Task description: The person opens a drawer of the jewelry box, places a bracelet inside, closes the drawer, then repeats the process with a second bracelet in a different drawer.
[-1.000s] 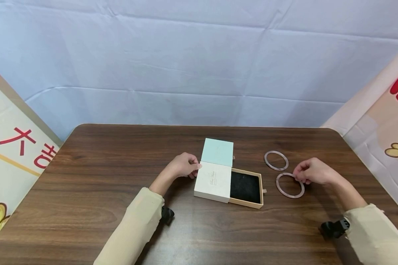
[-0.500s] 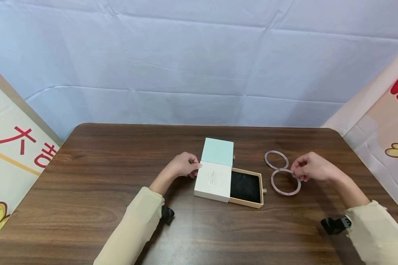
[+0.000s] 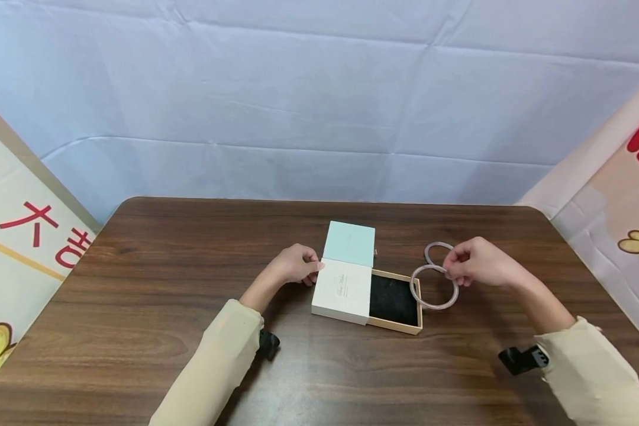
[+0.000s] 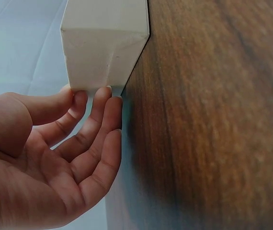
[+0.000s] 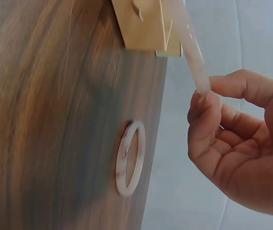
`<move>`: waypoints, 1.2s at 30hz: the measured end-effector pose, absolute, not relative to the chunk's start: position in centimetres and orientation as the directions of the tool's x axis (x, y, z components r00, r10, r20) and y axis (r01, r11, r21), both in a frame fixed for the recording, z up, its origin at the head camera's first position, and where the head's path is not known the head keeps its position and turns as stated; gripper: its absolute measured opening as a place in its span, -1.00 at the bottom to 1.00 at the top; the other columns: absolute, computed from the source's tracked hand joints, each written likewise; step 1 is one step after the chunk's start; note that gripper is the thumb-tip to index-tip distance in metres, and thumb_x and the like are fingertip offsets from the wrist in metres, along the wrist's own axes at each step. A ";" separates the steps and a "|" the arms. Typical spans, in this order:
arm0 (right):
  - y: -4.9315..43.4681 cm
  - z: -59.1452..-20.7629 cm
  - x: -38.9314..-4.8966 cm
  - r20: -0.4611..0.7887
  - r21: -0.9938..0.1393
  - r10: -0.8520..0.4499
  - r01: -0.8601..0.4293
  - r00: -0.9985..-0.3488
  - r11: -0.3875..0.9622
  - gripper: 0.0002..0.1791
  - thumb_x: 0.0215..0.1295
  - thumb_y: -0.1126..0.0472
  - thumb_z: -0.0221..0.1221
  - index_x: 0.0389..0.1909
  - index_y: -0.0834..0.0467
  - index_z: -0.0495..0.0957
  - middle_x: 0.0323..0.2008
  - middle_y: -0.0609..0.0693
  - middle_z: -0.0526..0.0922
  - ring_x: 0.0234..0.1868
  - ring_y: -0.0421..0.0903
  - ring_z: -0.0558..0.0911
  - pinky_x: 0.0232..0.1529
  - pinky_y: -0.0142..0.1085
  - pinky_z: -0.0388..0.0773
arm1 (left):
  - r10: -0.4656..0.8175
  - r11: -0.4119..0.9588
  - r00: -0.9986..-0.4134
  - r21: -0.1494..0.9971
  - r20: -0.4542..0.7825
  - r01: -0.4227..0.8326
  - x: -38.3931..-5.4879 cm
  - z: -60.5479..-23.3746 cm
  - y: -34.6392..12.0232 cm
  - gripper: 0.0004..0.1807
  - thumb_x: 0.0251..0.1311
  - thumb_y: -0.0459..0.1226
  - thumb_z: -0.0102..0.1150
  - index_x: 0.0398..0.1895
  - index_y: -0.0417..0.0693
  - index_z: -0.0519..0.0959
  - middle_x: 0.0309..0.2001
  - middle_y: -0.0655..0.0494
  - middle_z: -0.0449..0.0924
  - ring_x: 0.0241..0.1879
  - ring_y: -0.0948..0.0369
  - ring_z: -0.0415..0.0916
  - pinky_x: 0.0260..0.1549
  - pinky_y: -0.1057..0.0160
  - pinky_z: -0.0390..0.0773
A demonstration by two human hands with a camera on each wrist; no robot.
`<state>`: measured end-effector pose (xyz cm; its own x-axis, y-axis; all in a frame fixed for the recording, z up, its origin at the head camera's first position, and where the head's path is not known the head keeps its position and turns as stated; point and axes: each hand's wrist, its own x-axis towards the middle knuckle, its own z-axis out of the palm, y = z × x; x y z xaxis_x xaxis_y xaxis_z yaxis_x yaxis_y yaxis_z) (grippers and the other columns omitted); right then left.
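Observation:
A white box [image 3: 342, 290] with gold print lies on the table, its black-lined drawer [image 3: 394, 300] pulled out to the right. At the box's left side my left hand [image 3: 297, 264] holds its edge with thumb and fingertips; in the left wrist view, curled fingers [image 4: 98, 112] touch the box's end. My right hand [image 3: 476, 261] pinches a pale pinkish bangle [image 3: 433, 307] between thumb and fingers. It hangs raised over the drawer's right edge, the drawer's tab side. Behind it a second bangle [image 5: 122, 165] lies on the table, partly hidden in the head view.
A pale mint box [image 3: 349, 243] lies directly behind the white one, touching or nearly so. The brown wooden table [image 3: 154, 284] ends at a pale cloth [image 3: 298, 106] at the back. Printed banners [image 3: 37, 254] hang at both sides.
My right hand has lifted the nearer bangle off the table and carried it left to the drawer's edge. The left hand and the boxes have stayed in place.

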<state>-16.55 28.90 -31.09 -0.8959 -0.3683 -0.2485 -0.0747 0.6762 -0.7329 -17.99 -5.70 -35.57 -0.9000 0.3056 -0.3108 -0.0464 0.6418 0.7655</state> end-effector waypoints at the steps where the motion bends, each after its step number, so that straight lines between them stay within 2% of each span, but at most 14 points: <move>1: 28.5 -31.0 -16.5 -0.247 -0.736 -0.372 -0.076 -0.895 0.673 -0.92 0.03 0.43 0.17 -0.45 0.41 0.51 -0.65 0.04 0.49 -0.63 -0.16 0.50 -0.56 -0.30 0.49 | 0.305 0.643 -0.900 0.765 -0.311 -0.047 -18.0 -35.6 -5.7 -0.77 0.25 -0.26 0.09 -0.51 -0.21 0.52 -0.56 -0.01 0.55 -0.56 0.16 0.56 -0.52 0.25 0.49; 12: 25.3 -31.4 -16.3 -0.251 -0.730 -0.410 -0.107 -0.877 0.675 -0.97 0.00 0.44 0.15 -0.50 0.35 0.53 -0.69 0.03 0.48 -0.64 -0.13 0.50 -0.55 -0.25 0.51 | 0.301 0.641 -0.900 0.765 -0.315 -0.054 -18.0 -35.6 -5.6 -0.77 0.26 -0.25 0.08 -0.50 -0.21 0.52 -0.55 0.00 0.56 -0.55 0.16 0.56 -0.52 0.28 0.48; 24: 23.8 -32.0 -15.9 -0.245 -0.780 -0.430 -0.087 -0.869 0.620 -0.91 0.04 0.46 0.12 -0.43 0.43 0.54 -0.64 0.04 0.53 -0.63 -0.12 0.52 -0.57 -0.28 0.52 | 0.296 0.652 -0.899 0.756 -0.324 -0.058 -17.9 -35.6 -5.7 -0.77 0.26 -0.24 0.08 -0.50 -0.20 0.52 -0.54 0.00 0.55 -0.55 0.17 0.55 -0.51 0.27 0.47; 36: 23.3 -32.7 -15.7 -0.268 -0.804 -0.434 -0.049 -0.860 0.593 -0.87 0.06 0.48 0.07 -0.37 0.47 0.52 -0.61 0.06 0.54 -0.59 -0.09 0.54 -0.53 -0.21 0.54 | 0.290 0.645 -0.898 0.760 -0.330 -0.072 -17.9 -35.6 -5.6 -0.78 0.26 -0.25 0.08 -0.50 -0.20 0.52 -0.55 -0.01 0.55 -0.55 0.17 0.55 -0.52 0.28 0.46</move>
<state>-15.72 23.28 -32.73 -0.8601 -0.4340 -0.2680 -0.0489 0.5932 -0.8036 -17.93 -5.62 -35.63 -0.8984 0.2895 -0.3303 -0.0716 0.6454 0.7605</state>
